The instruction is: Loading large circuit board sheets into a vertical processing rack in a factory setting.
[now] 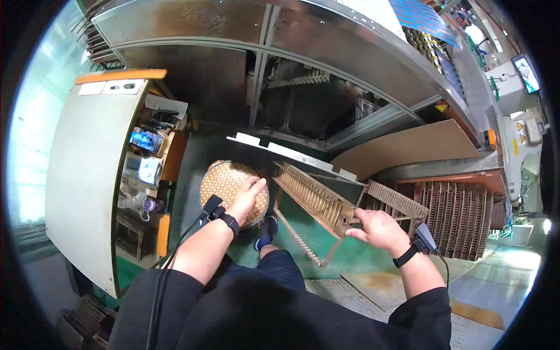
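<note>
A round stool (219,185) with a tan woven-pattern seat stands just ahead of my legs. Over the right part of its seat lies my left hand (245,201), fingers bent at the rim; their undersides are hidden. My right hand (378,228) is closed round the near end of a long slotted rack (309,195), brownish and lined with rows of teeth. The rack slants from the white ledge down toward my right hand. Below it, a thin toothed bar (297,236) belongs to the same frame or one beside it; I cannot tell which.
More slotted racks (452,219) stand in a row at the right. A white-topped cabinet (87,175) on the left has shelves with a phone (147,140) and small items. A large metal machine (350,55) spans the far side, with a curved brown board (414,149) leaning there.
</note>
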The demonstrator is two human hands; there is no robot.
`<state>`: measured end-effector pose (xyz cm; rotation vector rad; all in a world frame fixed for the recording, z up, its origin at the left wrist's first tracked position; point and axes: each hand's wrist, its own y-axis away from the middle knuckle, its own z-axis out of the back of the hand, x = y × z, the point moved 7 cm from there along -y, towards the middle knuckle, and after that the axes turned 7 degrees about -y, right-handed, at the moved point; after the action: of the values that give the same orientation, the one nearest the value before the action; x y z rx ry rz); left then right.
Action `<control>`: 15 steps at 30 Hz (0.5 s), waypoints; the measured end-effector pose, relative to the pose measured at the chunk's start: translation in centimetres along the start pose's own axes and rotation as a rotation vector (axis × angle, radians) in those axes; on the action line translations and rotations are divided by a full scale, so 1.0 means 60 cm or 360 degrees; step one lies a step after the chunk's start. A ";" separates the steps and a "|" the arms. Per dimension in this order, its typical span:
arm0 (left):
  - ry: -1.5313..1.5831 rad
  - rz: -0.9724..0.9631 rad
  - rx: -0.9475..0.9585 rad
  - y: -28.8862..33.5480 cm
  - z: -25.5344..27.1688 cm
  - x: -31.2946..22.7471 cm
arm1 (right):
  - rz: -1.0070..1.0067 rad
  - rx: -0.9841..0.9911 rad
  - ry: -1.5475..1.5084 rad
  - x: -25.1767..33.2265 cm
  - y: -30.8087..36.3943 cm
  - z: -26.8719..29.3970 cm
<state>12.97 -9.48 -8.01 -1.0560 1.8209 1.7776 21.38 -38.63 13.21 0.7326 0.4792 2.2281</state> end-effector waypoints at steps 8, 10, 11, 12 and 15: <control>0.0013 -0.0271 -0.0238 -0.084 -0.014 -0.114 | -0.0133 0.0003 -0.0163 -0.048 0.014 0.006; -0.0060 -0.0353 -0.0259 -0.116 -0.012 -0.143 | -0.0162 -0.0009 -0.0228 -0.059 0.017 0.004; -0.0047 -0.0323 -0.0266 -0.130 -0.005 -0.143 | -0.0139 -0.0051 -0.0308 -0.063 0.019 0.001; -0.0035 -0.0294 -0.0273 -0.143 0.001 -0.141 | -0.0117 -0.0093 -0.0389 -0.067 0.021 -0.002; -0.0040 -0.0335 -0.0244 -0.160 -0.038 -0.177 | -0.0266 -0.0110 -0.0406 -0.101 0.051 -0.022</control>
<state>27.32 -8.26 -6.52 -1.2280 1.5162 1.8148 22.38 -45.30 11.67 0.8919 0.3232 1.9535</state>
